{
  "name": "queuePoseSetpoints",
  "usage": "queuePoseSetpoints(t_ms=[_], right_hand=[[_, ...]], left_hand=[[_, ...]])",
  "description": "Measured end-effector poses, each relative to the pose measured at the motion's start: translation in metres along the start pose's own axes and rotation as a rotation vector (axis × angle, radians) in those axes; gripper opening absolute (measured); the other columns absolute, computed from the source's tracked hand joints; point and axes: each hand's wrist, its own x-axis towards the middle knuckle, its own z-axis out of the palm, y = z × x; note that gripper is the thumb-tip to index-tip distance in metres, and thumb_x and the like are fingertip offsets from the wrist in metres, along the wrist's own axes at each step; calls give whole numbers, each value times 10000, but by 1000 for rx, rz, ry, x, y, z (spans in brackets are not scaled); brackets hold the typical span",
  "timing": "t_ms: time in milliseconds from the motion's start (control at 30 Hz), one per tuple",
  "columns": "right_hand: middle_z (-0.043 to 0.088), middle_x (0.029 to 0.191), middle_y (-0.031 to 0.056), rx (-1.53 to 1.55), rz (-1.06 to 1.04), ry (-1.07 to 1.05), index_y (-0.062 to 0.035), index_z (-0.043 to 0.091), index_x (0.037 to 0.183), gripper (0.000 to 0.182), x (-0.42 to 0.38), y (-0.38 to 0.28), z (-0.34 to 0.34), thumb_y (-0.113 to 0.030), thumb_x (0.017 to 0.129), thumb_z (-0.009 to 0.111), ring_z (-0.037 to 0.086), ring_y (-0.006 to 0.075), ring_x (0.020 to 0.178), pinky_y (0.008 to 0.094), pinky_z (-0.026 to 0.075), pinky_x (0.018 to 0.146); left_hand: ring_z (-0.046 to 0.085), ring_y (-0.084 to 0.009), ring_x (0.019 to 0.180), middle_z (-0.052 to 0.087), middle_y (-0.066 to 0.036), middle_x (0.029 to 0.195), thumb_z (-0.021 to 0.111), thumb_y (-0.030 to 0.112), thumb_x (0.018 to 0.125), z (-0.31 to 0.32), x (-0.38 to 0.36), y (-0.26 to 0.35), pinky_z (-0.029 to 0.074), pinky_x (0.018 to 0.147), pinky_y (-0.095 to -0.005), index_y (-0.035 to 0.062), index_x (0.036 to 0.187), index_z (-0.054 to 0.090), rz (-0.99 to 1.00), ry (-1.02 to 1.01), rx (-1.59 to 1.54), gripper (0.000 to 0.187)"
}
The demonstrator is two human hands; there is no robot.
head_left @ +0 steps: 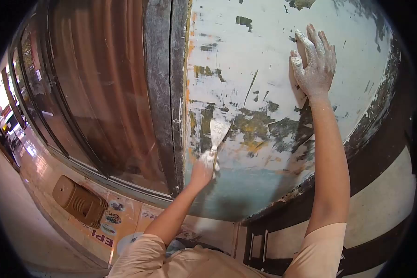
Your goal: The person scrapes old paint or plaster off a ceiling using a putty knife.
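Observation:
My left hand [205,167], dusted white, is closed around the handle of a putty knife [219,132]. Its wide blade points upward and lies close against the wall panel [264,60], over dark patches where the white coat is broken. White material smears the blade. Higher up and to the right, my right hand [316,65] is spread open with its palm toward the panel, its fingers coated in white powder. Around the hands the surface shows white filler, grey-green and yellow-orange patches, and a pale blue band lower down.
A dark wooden post [160,83] borders the panel on the left, beside glass with a reddish-brown curtain [97,78] behind it. Below, a brown plastic stool [80,200] rests by a printed sheet [125,217] on the floor. Dark trim [375,169] edges the right side.

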Motion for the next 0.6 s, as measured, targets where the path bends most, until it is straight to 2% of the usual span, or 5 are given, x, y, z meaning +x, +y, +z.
queuePoseSetpoints(t_ms=[133,333,433,500,600], right_hand=[[358,1485,-122,-4,-10,15,-392,487,1319,453,0,1,2,-480,879,553,301,143,1387,441,206,1183],[367,1480,-126,-4,-6,21,-391,491,1315,453,1,1,2,-475,876,563,315,148,1380,443,206,1184],[372,1477,-127,12,-6,20,-392,496,1312,451,1,1,0,-468,874,569,322,151,1377,443,213,1181],[371,1477,-128,11,-12,19,-393,496,1312,450,-1,1,1,-467,874,569,322,148,1377,442,214,1181],[368,1478,-131,6,-12,30,-396,492,1314,449,0,2,2,-469,877,562,319,142,1378,439,212,1183]], left_hand=[[612,-260,589,629,-107,668,378,384,1006,-11,16,42,464,565,-388,34,952,599,93,-20,58,417],[628,-240,606,638,-92,671,354,451,1001,9,-19,-53,477,574,-372,48,977,617,94,68,78,482],[632,-230,630,641,-88,690,360,439,1004,6,-15,-37,475,572,-359,46,964,618,-11,39,94,472],[620,-223,609,637,-92,682,380,425,1002,-1,2,-10,471,564,-355,33,924,616,163,82,74,465],[606,-193,593,629,-83,669,411,399,999,-15,14,30,464,548,-339,33,904,614,122,91,62,429]])
